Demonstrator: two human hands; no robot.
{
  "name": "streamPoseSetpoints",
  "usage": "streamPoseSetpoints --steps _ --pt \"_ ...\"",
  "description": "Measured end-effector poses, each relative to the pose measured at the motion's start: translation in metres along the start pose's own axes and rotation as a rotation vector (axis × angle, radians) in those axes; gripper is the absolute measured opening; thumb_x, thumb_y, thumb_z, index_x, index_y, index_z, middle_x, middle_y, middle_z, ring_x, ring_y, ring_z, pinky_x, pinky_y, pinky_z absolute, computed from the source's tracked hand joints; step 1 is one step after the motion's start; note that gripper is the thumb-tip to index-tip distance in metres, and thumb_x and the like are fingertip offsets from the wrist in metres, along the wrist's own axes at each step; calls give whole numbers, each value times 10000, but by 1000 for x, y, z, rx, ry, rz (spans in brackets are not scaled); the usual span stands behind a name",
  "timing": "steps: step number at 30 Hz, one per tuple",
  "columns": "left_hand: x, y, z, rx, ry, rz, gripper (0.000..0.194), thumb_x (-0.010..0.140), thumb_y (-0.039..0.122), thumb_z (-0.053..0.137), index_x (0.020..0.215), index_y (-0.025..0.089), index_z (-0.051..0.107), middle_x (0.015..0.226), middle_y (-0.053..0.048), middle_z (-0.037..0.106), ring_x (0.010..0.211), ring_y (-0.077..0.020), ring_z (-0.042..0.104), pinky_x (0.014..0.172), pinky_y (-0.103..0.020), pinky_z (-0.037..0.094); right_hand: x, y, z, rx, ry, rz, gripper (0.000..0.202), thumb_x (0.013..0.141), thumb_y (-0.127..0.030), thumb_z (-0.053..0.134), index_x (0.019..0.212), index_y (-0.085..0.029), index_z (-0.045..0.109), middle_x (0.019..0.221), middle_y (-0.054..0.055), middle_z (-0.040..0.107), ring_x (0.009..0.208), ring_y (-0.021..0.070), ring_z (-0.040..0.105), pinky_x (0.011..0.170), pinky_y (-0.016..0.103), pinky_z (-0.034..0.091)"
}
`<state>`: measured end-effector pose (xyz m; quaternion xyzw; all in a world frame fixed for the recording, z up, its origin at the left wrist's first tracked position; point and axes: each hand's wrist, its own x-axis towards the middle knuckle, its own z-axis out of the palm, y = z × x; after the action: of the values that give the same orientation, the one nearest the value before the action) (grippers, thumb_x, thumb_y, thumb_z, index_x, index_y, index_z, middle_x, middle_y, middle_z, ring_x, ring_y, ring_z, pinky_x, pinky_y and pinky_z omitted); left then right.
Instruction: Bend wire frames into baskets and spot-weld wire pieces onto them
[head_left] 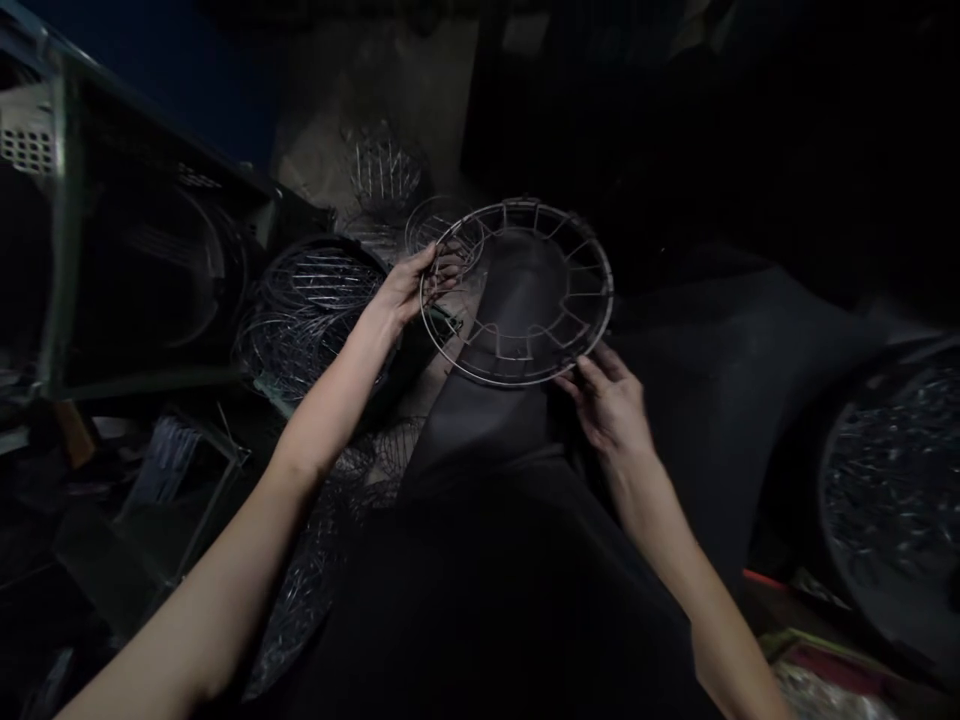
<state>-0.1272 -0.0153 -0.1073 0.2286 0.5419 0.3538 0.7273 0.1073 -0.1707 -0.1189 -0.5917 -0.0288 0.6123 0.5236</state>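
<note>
Head view: two bare hands hold one round wire ring in a dark work place, above the dark trousers of the person.
Wire ring: it is between the two hands, near the middle of the view, with its open face toward the camera; short bent wires run inside the rim. It is round, so I see no true long axis.
Left hand: partly closed at the left edge of the ring, thumb on the rim and fingers reaching behind it; the ring lies to its right.
Right hand: half curled, with the fingertips at the lower right edge of the ring; the ring lies up and left from it.
Nearer hand: neither one; both touch the rim, almost on opposite sides.
Left tub: beside the left forearm, filled with a wire pile.
Floor: a wire bundle lies beyond the tub.
Right tub: well apart from the right hand, with small dark pieces, too blurred to name.
</note>
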Motion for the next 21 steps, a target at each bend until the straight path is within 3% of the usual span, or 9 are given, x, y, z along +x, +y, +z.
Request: streamPoseSetpoints --steps 3,6,10,14,18,21 --pt "-26 12 26 -94 -174 13 301 983 202 330 1189 96 522 858 -32 655 772 -104 672 771 -254 540 -25 -43 -14 -13 70 -166 282 658 -129 695 932 -187 662 840 -6 683 668 86 625 580 199 542" --pt "-44 1 48 -113 -290 -90 274 960 200 402 1202 132 511 919 -53 664 827 -161 682 822 -360 538 -48 -63 -39 -45 148 -233 270 640 -147 721 904 -178 672 943 25 680 738 111 636 592 222 548" --pt "-64 -46 57 -192 -273 -180 182 911 137 465 1042 65 569 882 -117 684 829 -196 686 871 -382 517 -61 -37 -76 -6 265 -33 297 564 -159 776 842 -167 671 865 -2 677 700 107 628 628 260 560" --pt "-105 -86 57 -273 -198 -217 177 886 142 506 1047 87 555 998 -139 676 993 -223 650 959 -407 466 -65 -11 -96 43 260 2 350 554 -172 792 884 -184 674 816 -26 671 662 91 624 685 287 572" --pt "-144 -103 62 -146 -210 -297 445 846 163 602 1256 165 430 1069 -131 664 1019 -236 640 948 -474 461 -65 -10 -101 38 269 16 361 523 -179 806 860 -188 679 858 -24 678 671 95 630 698 300 578" --pt "-151 -110 62 -79 -210 -266 504 812 179 657 1261 161 426 1021 -128 681 964 -232 662 963 -465 451 -66 -10 -100 19 266 -13 348 537 -209 810 859 -199 678 874 -25 675 683 90 625 717 300 572"
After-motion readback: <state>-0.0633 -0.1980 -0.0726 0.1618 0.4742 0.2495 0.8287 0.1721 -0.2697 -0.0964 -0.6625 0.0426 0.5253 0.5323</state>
